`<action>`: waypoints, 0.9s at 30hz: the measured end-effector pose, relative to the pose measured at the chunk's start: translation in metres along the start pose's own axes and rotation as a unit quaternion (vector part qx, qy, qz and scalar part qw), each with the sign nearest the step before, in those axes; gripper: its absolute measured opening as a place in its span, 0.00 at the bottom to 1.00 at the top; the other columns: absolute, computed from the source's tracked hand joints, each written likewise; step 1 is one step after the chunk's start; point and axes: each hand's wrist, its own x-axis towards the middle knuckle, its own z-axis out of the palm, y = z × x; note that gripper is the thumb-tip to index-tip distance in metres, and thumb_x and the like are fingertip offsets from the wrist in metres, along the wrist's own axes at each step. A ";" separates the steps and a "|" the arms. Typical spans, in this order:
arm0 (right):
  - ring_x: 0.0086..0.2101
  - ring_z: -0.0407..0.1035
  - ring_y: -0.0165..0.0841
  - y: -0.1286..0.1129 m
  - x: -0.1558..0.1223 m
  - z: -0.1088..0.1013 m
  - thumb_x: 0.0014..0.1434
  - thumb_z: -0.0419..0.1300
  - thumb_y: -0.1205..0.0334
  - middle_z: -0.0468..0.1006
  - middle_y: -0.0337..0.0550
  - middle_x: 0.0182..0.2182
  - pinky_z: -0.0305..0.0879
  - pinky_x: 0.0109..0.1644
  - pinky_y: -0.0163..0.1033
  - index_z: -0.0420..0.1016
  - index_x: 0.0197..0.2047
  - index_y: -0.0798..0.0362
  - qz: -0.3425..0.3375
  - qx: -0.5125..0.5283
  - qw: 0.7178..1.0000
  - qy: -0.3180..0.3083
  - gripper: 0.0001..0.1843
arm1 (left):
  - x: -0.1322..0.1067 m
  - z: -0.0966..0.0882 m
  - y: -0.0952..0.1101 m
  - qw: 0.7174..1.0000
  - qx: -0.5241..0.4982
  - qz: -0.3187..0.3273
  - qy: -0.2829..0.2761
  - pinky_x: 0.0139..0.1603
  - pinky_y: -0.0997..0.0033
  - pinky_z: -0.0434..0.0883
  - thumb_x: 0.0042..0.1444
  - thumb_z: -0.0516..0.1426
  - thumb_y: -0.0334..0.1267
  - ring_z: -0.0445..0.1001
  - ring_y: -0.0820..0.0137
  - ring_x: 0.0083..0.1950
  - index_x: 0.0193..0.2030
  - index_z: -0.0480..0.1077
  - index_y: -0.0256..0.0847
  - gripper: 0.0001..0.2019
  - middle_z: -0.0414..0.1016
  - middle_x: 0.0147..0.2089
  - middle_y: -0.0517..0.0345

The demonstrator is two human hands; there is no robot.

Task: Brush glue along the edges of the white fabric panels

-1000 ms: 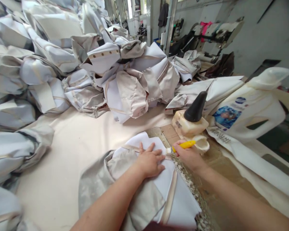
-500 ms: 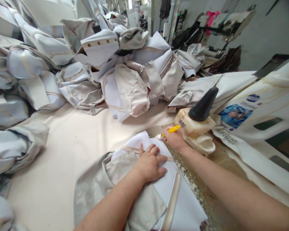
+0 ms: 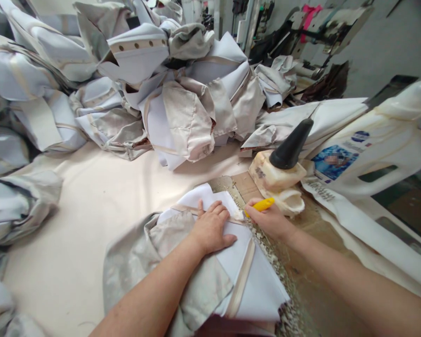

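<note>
My left hand (image 3: 210, 227) lies flat with fingers spread on a white and beige fabric piece (image 3: 210, 276) with a beige strip, pressing it onto the table. My right hand (image 3: 268, 219) is closed round a yellow-handled brush (image 3: 261, 205), its pale tip touching the fabric's right edge just beside my left fingertips. A glue-crusted small bottle with a black cone cap (image 3: 280, 164) stands right behind my right hand.
A big heap of white and beige fabric pieces (image 3: 154, 89) fills the back and left of the cream table (image 3: 101, 192). A large white plastic jug (image 3: 375, 150) lies on its side at the right. The board (image 3: 301, 281) under my right arm is speckled with dried glue.
My right hand with the brush went out toward the fabric's far tip, then drew back along its right edge. My left hand stayed pressed on the fabric.
</note>
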 end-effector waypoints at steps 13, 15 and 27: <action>0.24 0.62 0.32 0.008 -0.024 0.003 0.54 0.50 0.55 0.66 0.37 0.20 0.59 0.29 0.36 0.64 0.23 0.52 0.012 -0.005 1.000 0.012 0.13 | 0.002 0.003 0.002 1.000 0.020 -0.008 -0.007 0.61 0.35 0.26 0.46 0.59 0.51 0.50 0.55 0.65 0.49 0.64 0.43 0.24 0.64 0.57 0.51; 0.22 0.61 0.32 0.004 -0.038 0.000 0.53 0.50 0.55 0.65 0.36 0.18 0.58 0.28 0.36 0.63 0.21 0.51 0.033 -0.003 0.999 -0.006 0.13 | 0.002 0.004 0.001 1.000 0.020 -0.007 -0.005 0.61 0.35 0.26 0.46 0.59 0.51 0.50 0.54 0.65 0.49 0.64 0.43 0.24 0.64 0.57 0.50; 0.22 0.64 0.31 0.001 -0.016 0.003 0.52 0.51 0.56 0.67 0.36 0.17 0.59 0.29 0.35 0.64 0.23 0.52 0.060 0.017 0.996 0.063 0.11 | 0.003 0.007 0.000 1.000 0.029 0.001 0.000 0.60 0.34 0.26 0.46 0.59 0.51 0.50 0.56 0.65 0.48 0.64 0.44 0.24 0.64 0.58 0.51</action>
